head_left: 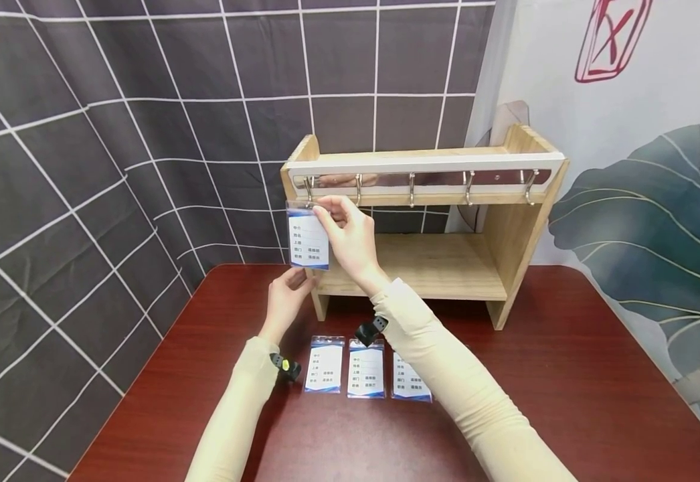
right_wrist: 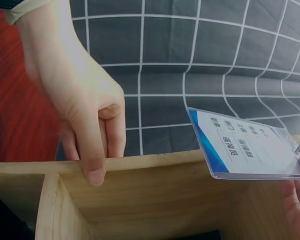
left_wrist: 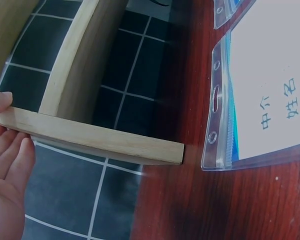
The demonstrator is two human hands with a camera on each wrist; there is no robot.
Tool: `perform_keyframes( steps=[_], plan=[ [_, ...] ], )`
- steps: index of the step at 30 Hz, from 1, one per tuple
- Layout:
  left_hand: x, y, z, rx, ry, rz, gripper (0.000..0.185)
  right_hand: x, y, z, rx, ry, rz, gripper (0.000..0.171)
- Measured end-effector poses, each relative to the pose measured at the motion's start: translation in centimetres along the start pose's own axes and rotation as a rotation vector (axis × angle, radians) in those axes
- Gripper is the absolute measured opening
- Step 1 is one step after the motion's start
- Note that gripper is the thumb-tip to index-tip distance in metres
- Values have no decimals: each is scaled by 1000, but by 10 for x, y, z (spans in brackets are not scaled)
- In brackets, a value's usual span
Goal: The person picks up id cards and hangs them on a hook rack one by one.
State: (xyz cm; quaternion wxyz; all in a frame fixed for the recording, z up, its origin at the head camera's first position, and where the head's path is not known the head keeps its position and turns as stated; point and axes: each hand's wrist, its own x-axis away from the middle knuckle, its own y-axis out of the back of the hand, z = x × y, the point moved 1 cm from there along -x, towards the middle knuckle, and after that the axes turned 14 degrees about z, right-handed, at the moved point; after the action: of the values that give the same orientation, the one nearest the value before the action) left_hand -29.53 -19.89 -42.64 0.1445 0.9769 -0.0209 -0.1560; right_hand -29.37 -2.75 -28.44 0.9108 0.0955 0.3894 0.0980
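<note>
My right hand [head_left: 350, 241] pinches a clear plastic badge holder [head_left: 308, 241] by its upper edge, level with the leftmost metal hook [head_left: 308, 186] of a wooden shelf rack [head_left: 440, 264]. Whether the hook passes through the holder's slot cannot be made out. The blue-and-white card inside also shows in the right wrist view, where that badge holder [right_wrist: 240, 145] juts over the side panel. Lower down, my left hand [head_left: 286, 298] grips the rack's left side panel [left_wrist: 105, 135], thumb on one face and fingers on the other.
Three similar badge holders lie in a row on the dark red table: a left one [head_left: 324, 365], a middle one [head_left: 366, 369] and a right one [head_left: 409, 378] partly behind my right sleeve. More hooks [head_left: 411, 189] line the rack's front rail. A grey gridded cloth [head_left: 205, 134] hangs behind.
</note>
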Motion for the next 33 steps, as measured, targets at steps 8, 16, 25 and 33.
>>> perform_keyframes(
  steps=[8,16,25,33],
  plan=[
    [-1,-2,0,-29,-3,-1,42,3,1,-2,-15,-19,-1,21],
    [-1,-2,3,-26,-18,-12,42,10,6,-3,-4,-48,17,21],
    [-1,-2,2,2,-13,-22,42,16,17,-7,11,-55,23,19],
    [0,-3,1,23,-11,-19,43,27,31,-12,45,-72,31,21]
  ],
)
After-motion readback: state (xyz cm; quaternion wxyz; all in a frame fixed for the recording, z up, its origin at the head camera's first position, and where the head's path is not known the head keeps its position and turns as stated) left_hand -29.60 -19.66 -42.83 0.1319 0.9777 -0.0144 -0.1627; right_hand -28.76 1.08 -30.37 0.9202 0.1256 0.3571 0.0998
